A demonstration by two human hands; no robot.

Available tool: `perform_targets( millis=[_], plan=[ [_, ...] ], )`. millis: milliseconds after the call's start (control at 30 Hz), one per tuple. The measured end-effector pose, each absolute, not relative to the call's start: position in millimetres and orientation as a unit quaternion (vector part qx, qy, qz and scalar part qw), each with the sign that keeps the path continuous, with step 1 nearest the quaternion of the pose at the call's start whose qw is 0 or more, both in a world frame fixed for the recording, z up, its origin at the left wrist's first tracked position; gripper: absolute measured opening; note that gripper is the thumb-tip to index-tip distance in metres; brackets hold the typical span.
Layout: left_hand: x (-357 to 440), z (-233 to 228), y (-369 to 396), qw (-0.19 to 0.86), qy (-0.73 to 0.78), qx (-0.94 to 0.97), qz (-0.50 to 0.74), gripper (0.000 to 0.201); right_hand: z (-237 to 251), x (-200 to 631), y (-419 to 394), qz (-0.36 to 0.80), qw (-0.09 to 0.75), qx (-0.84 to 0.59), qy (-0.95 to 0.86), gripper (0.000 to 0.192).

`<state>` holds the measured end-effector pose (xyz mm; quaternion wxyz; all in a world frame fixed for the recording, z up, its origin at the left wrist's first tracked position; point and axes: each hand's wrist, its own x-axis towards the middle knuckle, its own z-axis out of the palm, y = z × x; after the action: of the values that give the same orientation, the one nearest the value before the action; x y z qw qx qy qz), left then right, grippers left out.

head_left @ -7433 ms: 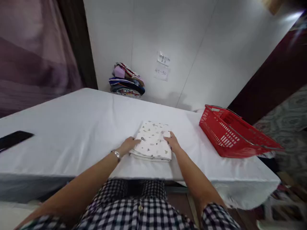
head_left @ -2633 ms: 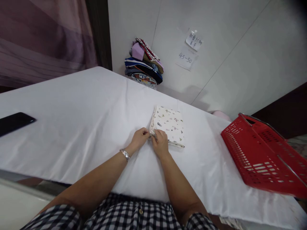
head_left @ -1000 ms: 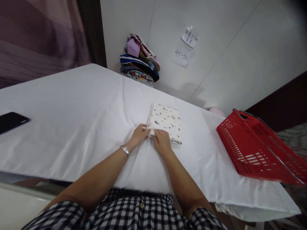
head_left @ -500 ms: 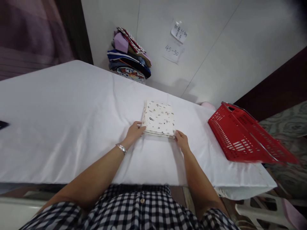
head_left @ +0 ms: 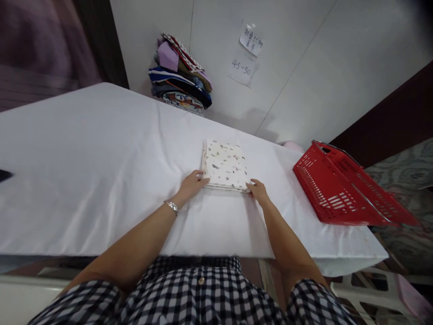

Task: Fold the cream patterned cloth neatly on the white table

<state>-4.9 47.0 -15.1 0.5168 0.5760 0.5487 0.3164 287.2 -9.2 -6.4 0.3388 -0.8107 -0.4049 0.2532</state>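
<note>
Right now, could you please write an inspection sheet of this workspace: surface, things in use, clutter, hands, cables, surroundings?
Surface: white table, its covering creased.
Things in use: cloth, patterned, folded, lying flat.
Clutter: red basket at right; fabric pile by the far edge; dark object cut off at left.
Hands: left hand and right hand touch the cloth's near corners.
Cables: nothing seen.
Surroundings: wall with two notes.

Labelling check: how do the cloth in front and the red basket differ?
Colour: the cloth is white with small prints; the basket is red.
Shape: the cloth lies folded flat; the basket stands taller, with slotted walls.
Contact: the left hand and right hand touch the cloth's near corners; neither touches the basket.
Shared: both are on the white-covered table.
</note>
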Motion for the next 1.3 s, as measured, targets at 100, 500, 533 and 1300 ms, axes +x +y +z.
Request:
perform_targets(
  millis=[100, 500, 533, 1300],
  plan=[
    [-4.5, -10.8, 45.2, 0.538, 0.539, 0.563, 0.32, 0.057, -2.0, 274.2, -13.6, 0.101, 0.305, -0.781, -0.535, 0.044],
    [-5.9, -16.0, 49.8, 0.584, 0.462, 0.55, 0.378, 0.056, -14.0, 137.1, 24.0, 0.0, 0.179, -0.643, -0.745, 0.056],
    [-6.3, -17.0, 50.2, 0.562, 0.477, 0.561, 0.377, 0.052, -12.1, 139.9, 26.6, 0.017, 0.184, -0.65, -0.737, 0.052],
    [10.7, -21.7, 49.8, 0.57, 0.545, 0.444, 0.426, 0.015, 21.1, 145.3, 29.5, -0.02, 0.095, -0.655, -0.749, 0.041]
  ],
)
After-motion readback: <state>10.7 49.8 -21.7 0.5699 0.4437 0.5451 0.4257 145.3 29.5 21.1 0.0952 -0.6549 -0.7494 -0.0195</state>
